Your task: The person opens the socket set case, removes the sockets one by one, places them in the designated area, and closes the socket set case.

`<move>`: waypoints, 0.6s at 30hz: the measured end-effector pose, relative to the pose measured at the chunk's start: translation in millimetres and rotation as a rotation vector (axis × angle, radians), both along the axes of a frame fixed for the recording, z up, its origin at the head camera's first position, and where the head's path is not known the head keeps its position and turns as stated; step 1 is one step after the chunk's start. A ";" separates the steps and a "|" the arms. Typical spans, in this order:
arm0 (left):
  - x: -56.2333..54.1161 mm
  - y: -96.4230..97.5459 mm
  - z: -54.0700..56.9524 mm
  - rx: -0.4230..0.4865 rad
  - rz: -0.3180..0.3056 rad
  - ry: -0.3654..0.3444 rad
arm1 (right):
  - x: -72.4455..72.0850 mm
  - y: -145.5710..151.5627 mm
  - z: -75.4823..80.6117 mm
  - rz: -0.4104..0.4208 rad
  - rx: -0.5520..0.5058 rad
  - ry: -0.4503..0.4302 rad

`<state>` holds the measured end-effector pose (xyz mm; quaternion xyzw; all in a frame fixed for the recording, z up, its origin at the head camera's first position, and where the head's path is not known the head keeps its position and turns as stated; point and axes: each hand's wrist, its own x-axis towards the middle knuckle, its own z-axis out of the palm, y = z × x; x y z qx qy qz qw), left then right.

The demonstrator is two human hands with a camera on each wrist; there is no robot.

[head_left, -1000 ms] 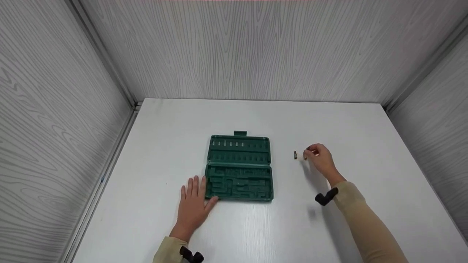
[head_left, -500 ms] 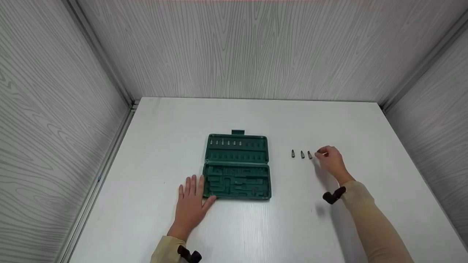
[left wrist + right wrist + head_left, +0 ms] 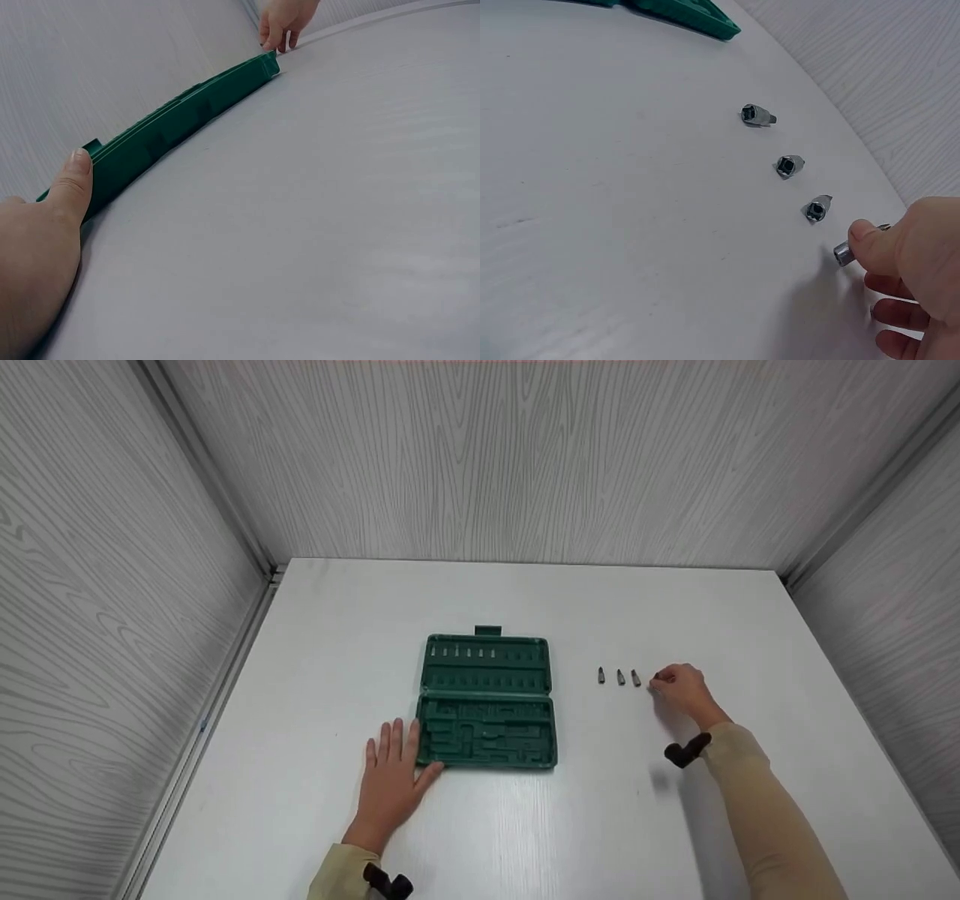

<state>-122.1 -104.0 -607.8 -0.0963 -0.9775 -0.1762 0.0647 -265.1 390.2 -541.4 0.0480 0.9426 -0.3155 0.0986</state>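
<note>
Beige cloth is covering both of the person's forearms, the left sleeve (image 3: 341, 870) entering at the bottom and the right sleeve (image 3: 769, 810) slanting in from the lower right. At each cuff a black wrist camera is sitting, the left wrist camera (image 3: 387, 883) and the right wrist camera (image 3: 684, 753). Just beyond, the left hand (image 3: 390, 787) is resting palm down on the white table (image 3: 322, 675), fingers spread and straight, its thumb touching the near wall of a green plastic bit case (image 3: 487, 766) and its index finger touching the left side. That case is lying open, its near half (image 3: 484, 735) showing moulded tool recesses. To its right, well apart, the right hand (image 3: 681, 688) is pinching a metal socket bit (image 3: 844, 254) between thumb and forefinger, the other fingers curving loosely below; whether the bit is touching the table cannot be told. Three more socket bits (image 3: 789, 165) are lying in a row between hand and case, their square sockets facing the person. Farther off, the case's far half (image 3: 484, 669) is holding six small bits (image 3: 457, 652) in its upper row, and a latch tab (image 3: 488, 630) is jutting from its back edge. Behind everything, a grey wood-grain panel (image 3: 480, 457) is rising.
</note>
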 end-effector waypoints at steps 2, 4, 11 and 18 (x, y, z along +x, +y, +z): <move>0.0 -0.1 -0.3 -0.004 0.002 -0.001 | -1.0 0.0 0.2 0.011 0.004 -0.003; -0.3 -0.1 -1.0 -0.006 0.004 0.002 | -2.0 0.5 -0.2 0.013 0.009 0.001; -0.5 1.3 -0.8 0.002 0.008 0.026 | -1.5 -1.4 -5.3 -0.049 0.016 0.039; 0.3 1.3 0.9 -0.005 0.011 0.017 | -1.9 -4.8 -6.4 -0.073 0.038 0.045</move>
